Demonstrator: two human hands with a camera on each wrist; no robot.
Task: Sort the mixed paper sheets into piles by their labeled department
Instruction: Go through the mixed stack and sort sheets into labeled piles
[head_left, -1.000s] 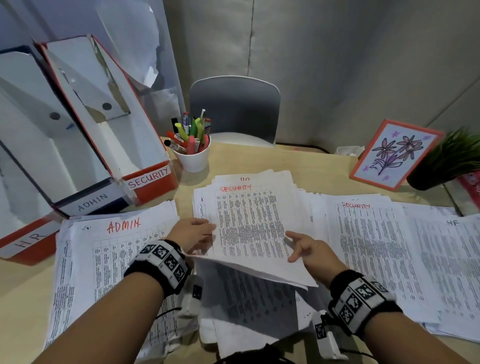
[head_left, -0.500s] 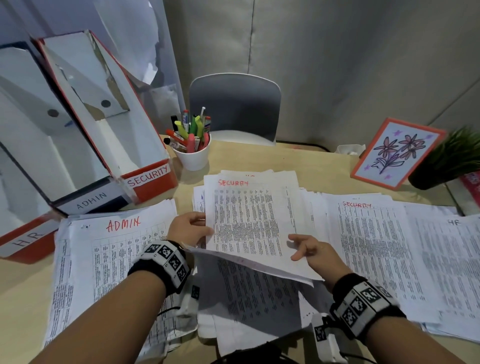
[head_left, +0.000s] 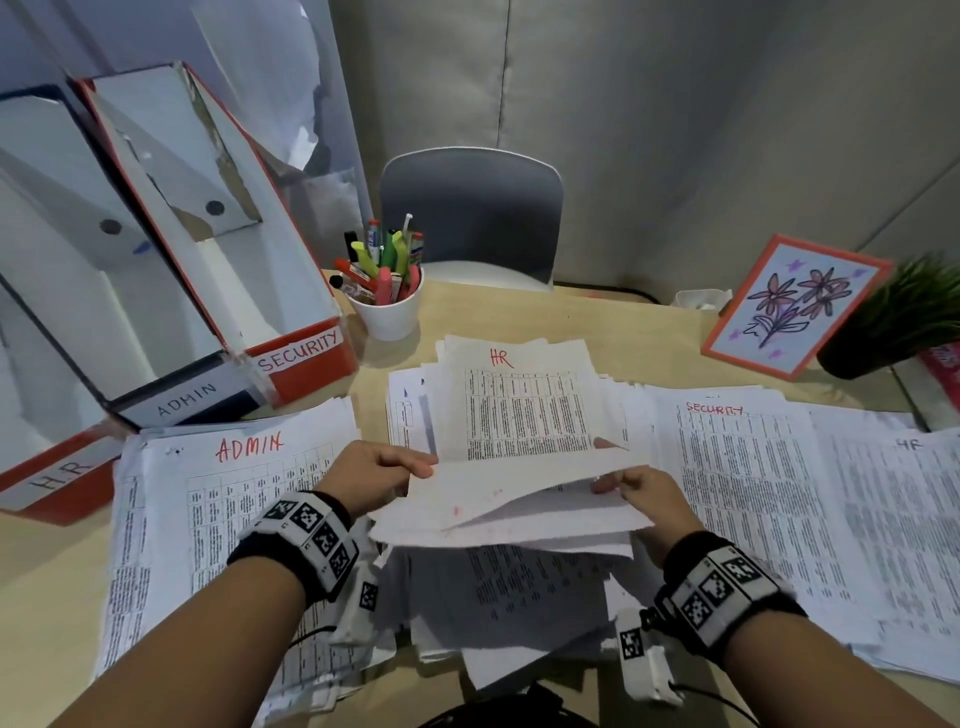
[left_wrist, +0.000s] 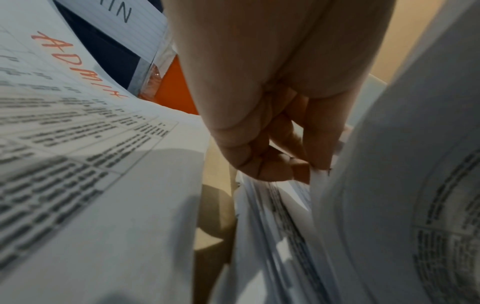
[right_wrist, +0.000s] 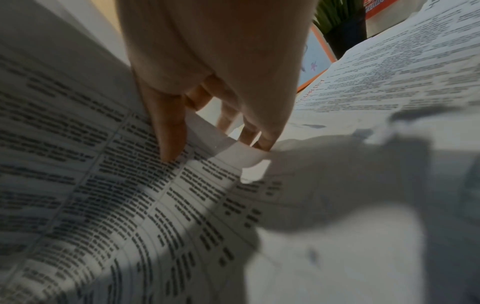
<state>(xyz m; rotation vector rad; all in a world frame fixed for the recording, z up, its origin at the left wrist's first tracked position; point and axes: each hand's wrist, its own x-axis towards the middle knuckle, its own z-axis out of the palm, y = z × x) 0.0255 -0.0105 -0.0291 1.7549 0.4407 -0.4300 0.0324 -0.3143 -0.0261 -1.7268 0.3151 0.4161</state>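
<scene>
Sheets (head_left: 511, 501) lifted from the mixed stack (head_left: 524, 415) sit at centre frame in the head view, left hand (head_left: 376, 470) and right hand (head_left: 636, 491) each pinching an edge. Left wrist view: curled fingers (left_wrist: 275, 164) grip paper edges. Right wrist view: fingertips (right_wrist: 170, 133) pinch a curled sheet.

Red marker on my piles: ADMIN pile (head_left: 228, 499) at the desk's left edge, HR sheet (head_left: 514, 395) mid-desk, SECURITY pile (head_left: 727, 467) right. File boxes read SECURITY (head_left: 301, 353), ADMIN (head_left: 187, 400), H.R (head_left: 57, 478).
</scene>
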